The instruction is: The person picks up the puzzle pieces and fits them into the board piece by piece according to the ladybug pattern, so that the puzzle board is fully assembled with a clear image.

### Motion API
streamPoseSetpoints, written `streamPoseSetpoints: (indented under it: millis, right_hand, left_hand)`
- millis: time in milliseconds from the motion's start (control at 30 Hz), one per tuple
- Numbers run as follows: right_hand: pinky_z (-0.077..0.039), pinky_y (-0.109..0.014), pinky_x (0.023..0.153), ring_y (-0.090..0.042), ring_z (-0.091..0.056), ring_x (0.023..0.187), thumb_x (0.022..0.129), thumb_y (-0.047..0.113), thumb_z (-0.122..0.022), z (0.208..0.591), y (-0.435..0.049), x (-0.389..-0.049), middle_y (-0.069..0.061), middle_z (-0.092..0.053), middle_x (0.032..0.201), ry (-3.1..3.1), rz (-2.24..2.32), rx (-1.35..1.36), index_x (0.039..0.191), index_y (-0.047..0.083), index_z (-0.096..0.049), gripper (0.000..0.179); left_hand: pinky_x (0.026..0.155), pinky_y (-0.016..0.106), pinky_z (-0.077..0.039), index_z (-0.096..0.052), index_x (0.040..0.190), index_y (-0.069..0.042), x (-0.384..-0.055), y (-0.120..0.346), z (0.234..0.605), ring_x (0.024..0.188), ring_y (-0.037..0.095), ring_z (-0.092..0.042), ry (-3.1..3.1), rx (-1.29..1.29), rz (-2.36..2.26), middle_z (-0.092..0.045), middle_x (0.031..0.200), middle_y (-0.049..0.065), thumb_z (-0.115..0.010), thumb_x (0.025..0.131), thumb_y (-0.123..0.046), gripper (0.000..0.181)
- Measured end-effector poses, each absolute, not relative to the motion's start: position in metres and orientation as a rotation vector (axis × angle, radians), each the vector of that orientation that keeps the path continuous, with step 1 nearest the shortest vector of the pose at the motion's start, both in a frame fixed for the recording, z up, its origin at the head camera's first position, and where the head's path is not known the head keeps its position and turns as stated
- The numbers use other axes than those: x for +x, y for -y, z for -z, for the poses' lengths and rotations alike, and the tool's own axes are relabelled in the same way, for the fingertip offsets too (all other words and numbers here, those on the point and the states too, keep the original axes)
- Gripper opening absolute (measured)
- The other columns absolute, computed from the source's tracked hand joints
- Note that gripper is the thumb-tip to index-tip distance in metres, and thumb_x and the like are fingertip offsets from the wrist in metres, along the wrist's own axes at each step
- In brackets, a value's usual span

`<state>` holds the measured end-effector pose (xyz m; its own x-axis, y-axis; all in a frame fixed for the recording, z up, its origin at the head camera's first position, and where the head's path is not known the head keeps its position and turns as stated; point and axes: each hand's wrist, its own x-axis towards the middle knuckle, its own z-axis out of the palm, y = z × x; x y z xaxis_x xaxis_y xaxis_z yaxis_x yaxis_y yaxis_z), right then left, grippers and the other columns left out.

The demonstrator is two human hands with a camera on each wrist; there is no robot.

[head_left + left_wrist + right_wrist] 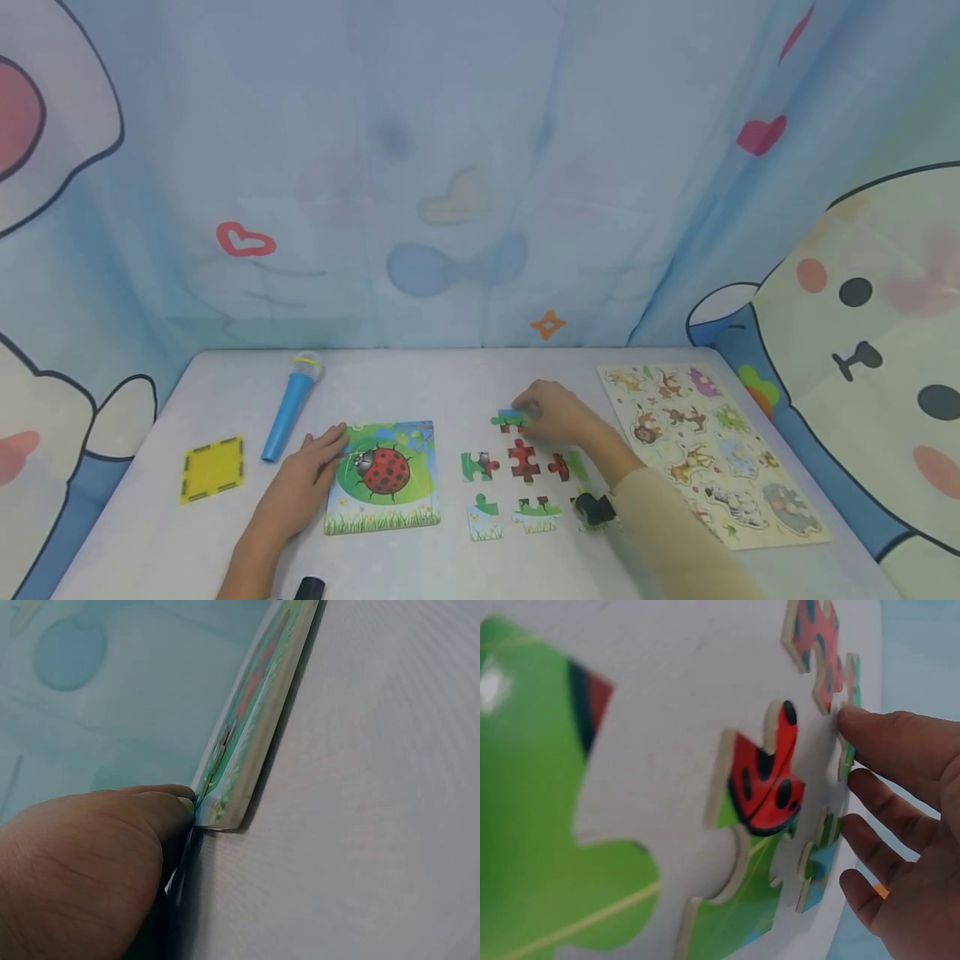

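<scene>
A square ladybug puzzle board [384,471] lies flat, and my left hand [303,475] rests at its left side. The fingertips lie along that edge, and in the left wrist view they touch the board's corner. My right hand [558,417] pinches a green, blue and red puzzle piece [506,420] between thumb and fingers, above the other loose pieces. Below it are a red spotted piece [523,461], a green and red piece [477,467] and a ladybug-tail piece [769,784]. Another green and blue piece [821,859] lies under the right hand, hidden in the head view.
Grass-edged pieces [484,521] lie nearer the front, one partly covered by the black wrist camera [594,508]. A blue toy microphone [285,417] and a yellow square [213,469] are on the left. An animal puzzle board [716,454] occupies the right, near my right forearm.
</scene>
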<state>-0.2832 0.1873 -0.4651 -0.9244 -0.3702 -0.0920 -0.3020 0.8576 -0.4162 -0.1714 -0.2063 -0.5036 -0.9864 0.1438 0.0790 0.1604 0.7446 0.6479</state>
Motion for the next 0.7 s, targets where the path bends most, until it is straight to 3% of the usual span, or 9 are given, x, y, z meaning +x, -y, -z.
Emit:
streamPoseSetpoints:
  millis: [267, 700]
  right_hand:
    - [-0.032, -0.066, 0.102, -0.029, -0.052, 0.118, 0.079, 0.021, -0.08, 0.463, -0.188, -0.282, 0.002, -0.063, 0.114, -2.887, 0.492, -0.595, 0.113, 0.017, -0.071, 0.036]
    - [-0.036, -0.058, 0.103, -0.023, -0.056, 0.111, 0.079, 0.025, -0.08, 0.454, -0.181, -0.283, 0.004, -0.065, 0.11, -2.903, 0.492, -0.546, 0.114, 0.019, -0.069, 0.038]
  left_hand:
    - [0.119, 0.049, -0.019, -0.053, 0.14, -0.007, -0.172, 0.207, 0.506, 0.142, 0.029, -0.03, 2.903, -0.276, 1.102, -0.039, 0.153, 0.003, -0.054, 0.1, -0.01, 0.04]
    - [0.119, 0.049, -0.019, -0.052, 0.141, -0.008, -0.173, 0.208, 0.507, 0.143, 0.028, -0.029, 2.898, -0.286, 1.108, -0.038, 0.153, 0.003, -0.053, 0.101, -0.011, 0.041]
